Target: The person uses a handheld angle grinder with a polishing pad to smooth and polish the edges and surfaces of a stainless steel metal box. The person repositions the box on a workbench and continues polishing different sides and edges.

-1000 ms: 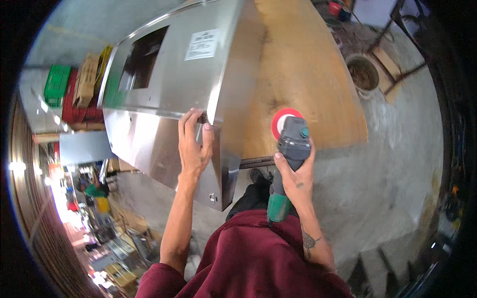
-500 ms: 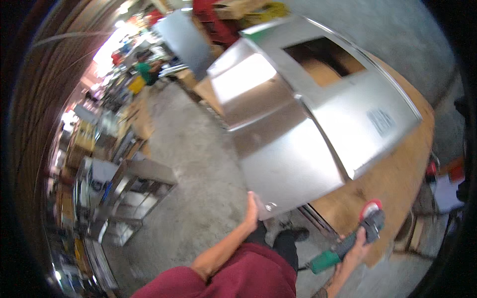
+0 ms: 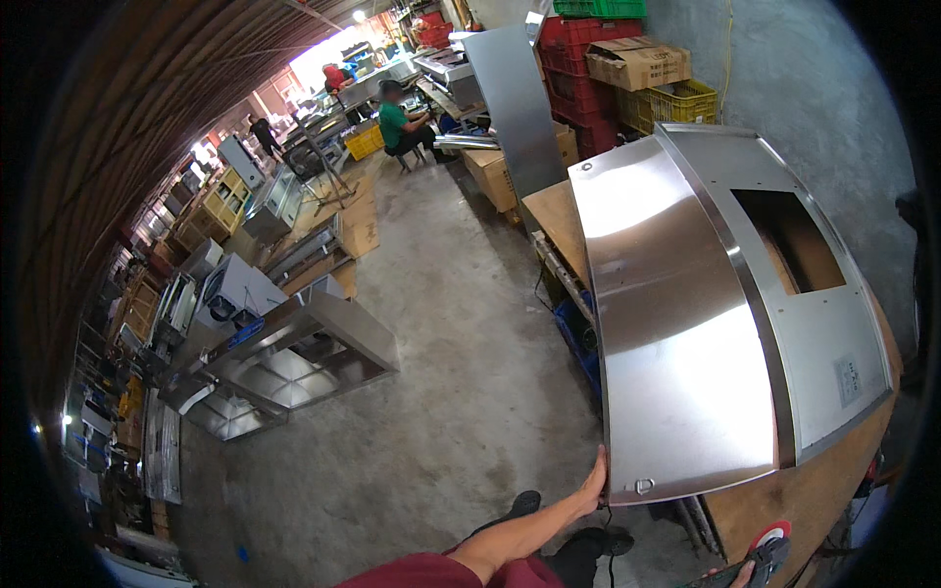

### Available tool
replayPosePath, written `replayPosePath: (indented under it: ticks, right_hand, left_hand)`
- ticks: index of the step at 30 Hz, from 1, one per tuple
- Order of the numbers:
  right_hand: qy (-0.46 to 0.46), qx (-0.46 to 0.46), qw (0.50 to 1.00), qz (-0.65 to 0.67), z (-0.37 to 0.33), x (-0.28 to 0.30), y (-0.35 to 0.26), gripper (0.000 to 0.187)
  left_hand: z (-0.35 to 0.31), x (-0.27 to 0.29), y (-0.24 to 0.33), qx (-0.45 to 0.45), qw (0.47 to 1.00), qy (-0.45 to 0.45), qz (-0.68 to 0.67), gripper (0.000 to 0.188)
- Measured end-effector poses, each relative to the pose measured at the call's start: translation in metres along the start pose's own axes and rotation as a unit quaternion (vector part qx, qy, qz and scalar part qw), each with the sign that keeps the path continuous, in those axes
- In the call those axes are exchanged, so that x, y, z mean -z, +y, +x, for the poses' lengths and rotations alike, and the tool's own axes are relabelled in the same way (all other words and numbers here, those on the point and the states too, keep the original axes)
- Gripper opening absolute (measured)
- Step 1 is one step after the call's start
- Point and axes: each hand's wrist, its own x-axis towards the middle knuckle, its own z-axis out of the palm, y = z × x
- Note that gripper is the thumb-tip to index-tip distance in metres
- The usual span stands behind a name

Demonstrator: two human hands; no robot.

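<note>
A large stainless steel housing (image 3: 681, 372) with a rectangular opening (image 3: 789, 240) in its duller panel lies on a brown work surface. My left hand (image 3: 591, 483) grips its near left edge, close to a small metal loop (image 3: 642, 486); some fingers are hidden by the edge. At the lower rim, my right hand (image 3: 743, 576) is closed round an angle grinder (image 3: 767, 559) and partly cut off by the picture. The grinder's red and white disc (image 3: 771, 534) is apart from the steel, over the near part of the work surface.
Beyond the housing stand red crates (image 3: 571, 83), a yellow crate (image 3: 686, 105), a cardboard box (image 3: 637, 64) and an upright metal sheet (image 3: 520, 108). A steel frame unit (image 3: 338, 338) is on the concrete floor at left. Farther off, a person in green (image 3: 394, 125) sits working. A cable (image 3: 612, 544) runs near my feet.
My view has swung left, showing more of the workshop. The housing now appears farther right, and the grinder in my right hand lies lower in the picture. My left hand stays at the housing's corner.
</note>
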Motion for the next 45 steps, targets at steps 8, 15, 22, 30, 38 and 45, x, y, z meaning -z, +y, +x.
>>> replayPosePath:
  ticks: [8, 15, 22, 30, 38, 45]
  right_hand:
    - [0.042, 0.000, 0.975, -0.219, -0.119, -0.056, -0.026, 0.062]
    - [0.029, -0.114, 0.990, 0.079, -0.140, -0.061, -0.018, 0.052]
    - [-0.047, -0.110, 0.985, 0.123, -0.157, -0.056, -0.006, 0.058]
    - [-0.077, -0.013, 0.989, 0.128, -0.156, -0.042, -0.007, 0.060]
    - [-0.033, -0.010, 0.994, 0.107, -0.125, -0.075, 0.010, 0.069]
    - [0.023, 0.044, 0.991, 0.127, -0.084, -0.085, 0.068, 0.066]
  left_hand:
    - [0.054, 0.152, 0.102, -0.069, 0.996, 0.028, 0.038, 0.093]
    - [-0.042, 0.124, 0.081, -0.041, 0.991, 0.014, 0.130, 0.070]
    - [-0.258, 0.085, -0.023, -0.162, 0.842, -0.331, 0.394, 0.062]
    - [-0.292, 0.003, -0.029, -0.104, 0.772, -0.392, 0.490, 0.082]
    - [-0.249, -0.013, -0.016, -0.114, 0.753, -0.397, 0.511, 0.081]
    - [-0.117, 0.192, 0.031, 0.053, 0.886, -0.168, 0.428, 0.029]
